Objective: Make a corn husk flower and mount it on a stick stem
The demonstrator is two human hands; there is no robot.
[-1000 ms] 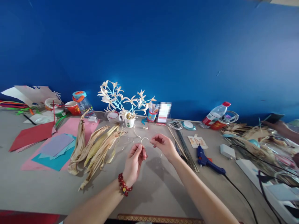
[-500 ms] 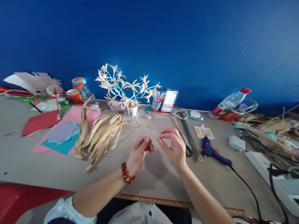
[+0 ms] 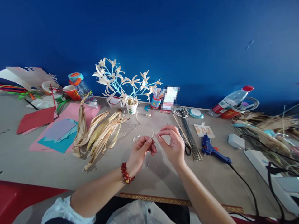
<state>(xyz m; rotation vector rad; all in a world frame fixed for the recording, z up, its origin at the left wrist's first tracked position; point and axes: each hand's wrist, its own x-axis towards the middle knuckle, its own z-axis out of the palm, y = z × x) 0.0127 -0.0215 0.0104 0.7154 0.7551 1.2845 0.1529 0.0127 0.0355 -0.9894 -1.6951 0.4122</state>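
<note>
My left hand [image 3: 139, 151], with a red bead bracelet at the wrist, pinches one end of a thin pale husk strip [image 3: 153, 134]. Facing it, my right hand [image 3: 171, 143] pinches the strip's other end, fingertips almost touching the left ones. Both hands hover just above the grey table [image 3: 35, 161] at its middle. A pile of dried corn husks [image 3: 98, 133] lies to the left of my left hand. Small husk scraps are scattered on the table under and beyond the hands.
Coloured paper sheets [image 3: 56, 132] lie at left. A white husk-flower branch in a cup [image 3: 126, 85] stands behind. Thin sticks and scissors [image 3: 188, 140], a blue glue gun [image 3: 213, 151] with its cord, a white adapter [image 3: 236, 141], a bottle [image 3: 230, 101] and more husks lie at right.
My hands have come closer together and lower, and the strip between them now looks folded short. The view has tilted down, showing my lap.
</note>
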